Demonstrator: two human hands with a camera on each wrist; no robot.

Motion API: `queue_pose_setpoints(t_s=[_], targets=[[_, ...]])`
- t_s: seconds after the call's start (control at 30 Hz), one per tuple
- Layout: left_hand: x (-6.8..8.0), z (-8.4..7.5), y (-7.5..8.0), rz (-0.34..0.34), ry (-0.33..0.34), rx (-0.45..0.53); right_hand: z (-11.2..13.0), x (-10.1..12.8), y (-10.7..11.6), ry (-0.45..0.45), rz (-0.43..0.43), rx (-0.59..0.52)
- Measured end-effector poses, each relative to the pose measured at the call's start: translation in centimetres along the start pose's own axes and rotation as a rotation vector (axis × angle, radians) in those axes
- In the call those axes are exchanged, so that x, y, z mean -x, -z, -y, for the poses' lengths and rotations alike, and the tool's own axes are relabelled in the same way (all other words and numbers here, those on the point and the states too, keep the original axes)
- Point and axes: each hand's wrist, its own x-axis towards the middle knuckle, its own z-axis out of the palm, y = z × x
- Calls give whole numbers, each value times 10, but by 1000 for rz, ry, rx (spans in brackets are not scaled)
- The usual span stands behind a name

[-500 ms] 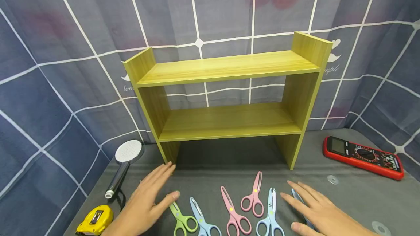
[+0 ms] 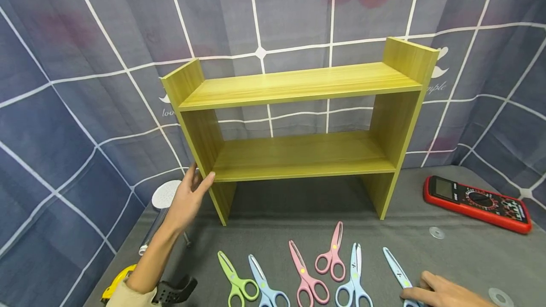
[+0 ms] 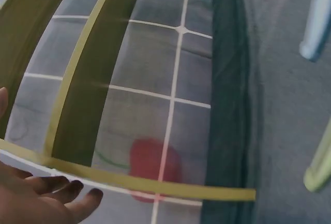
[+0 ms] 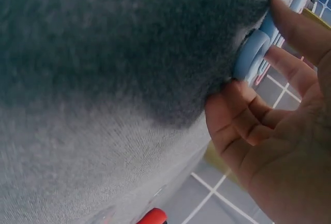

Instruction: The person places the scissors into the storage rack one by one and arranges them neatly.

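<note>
A yellow-green two-tier wooden shelf stands at the back of the grey table. My left hand is at its left side panel, thumb by the front edge and fingers along the outer side. In the left wrist view these fingers are loosely bent beside the panel's edge. At the front right, my right hand has its fingers curled around the handle of light blue scissors. The blue handle ring lies between thumb and fingers in the right wrist view, low over the cloth.
Several more scissors lie in front of the shelf: green, light blue and pink among them. A red multimeter lies at right, near a clear washer. A shower head and yellow tape measure are at left.
My left hand has moved up and forward from the table to the shelf's left panel. My right hand has drawn back and down, its spread fingers curling at the blue scissors' handle.
</note>
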Motion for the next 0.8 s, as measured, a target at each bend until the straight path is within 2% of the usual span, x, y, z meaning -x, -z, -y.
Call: queue_pose_setpoints(t_s=[0.1,0.23,0.4,0.47,0.63,0.8], targets=[[-10,3,-3,-54,25,63,4,1,2,-96,89,-118],[-12,9,-4,-110,67,105,11,0,6,-191,156,-201],[-14,14,-4,-122,51,61,16,-9,15,-225,147,-221],[-15,14,-5,-119,46,15,21,-19,20,-217,114,-200],[-17,13,-5,-82,43,-93,46,-57,40,-159,-91,-52],[-19,15,-7,-113,44,-78,82,-114,78,-80,-325,50]])
